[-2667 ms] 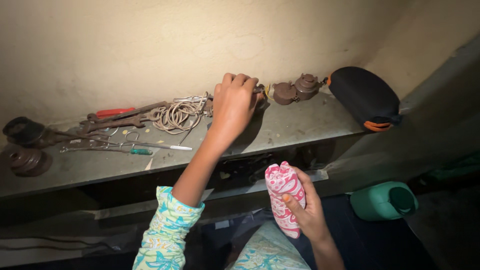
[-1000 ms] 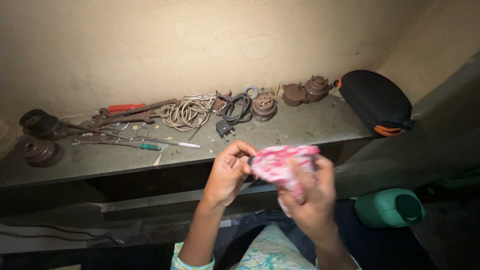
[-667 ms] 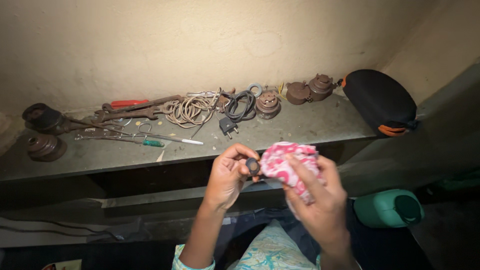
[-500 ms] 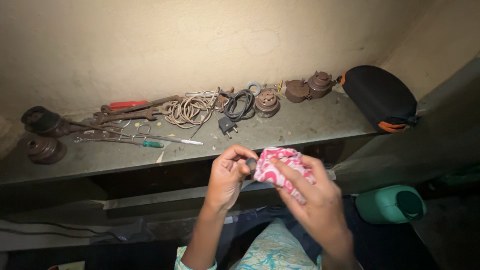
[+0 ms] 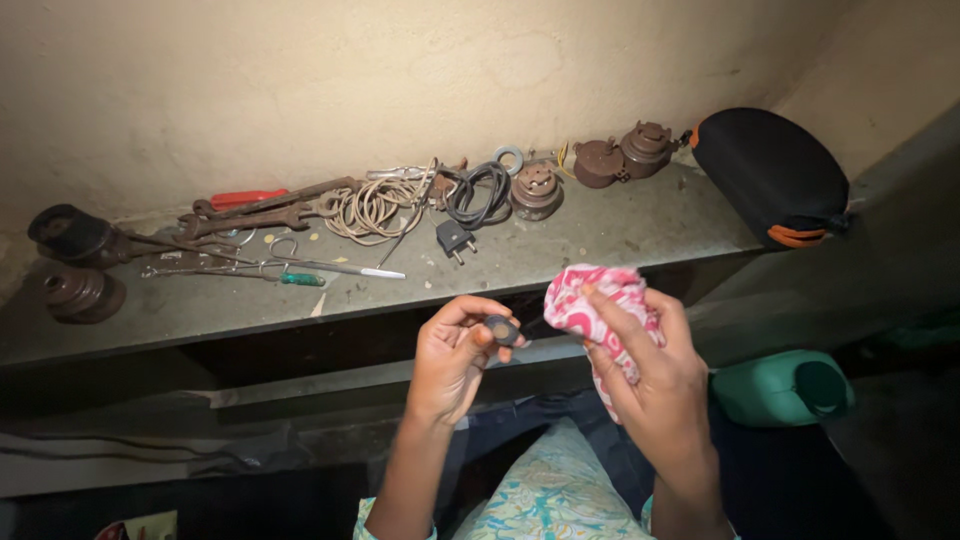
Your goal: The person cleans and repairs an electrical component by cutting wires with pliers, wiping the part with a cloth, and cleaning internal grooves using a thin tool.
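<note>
We see the left hand (image 5: 455,355) curled, its fingertips pinching a small dark round part (image 5: 500,328) in front of the shelf's edge. The right hand (image 5: 655,375) is closed around a pink-and-white patterned cloth (image 5: 590,300), just beside that part. Behind them a grey concrete shelf (image 5: 620,225) runs along a pale wall and carries rusty wrenches (image 5: 260,210), a coil of cord (image 5: 375,205), a black plug lead (image 5: 470,205) and a black pouch (image 5: 770,175); a green container (image 5: 775,388) sits lower right
</note>
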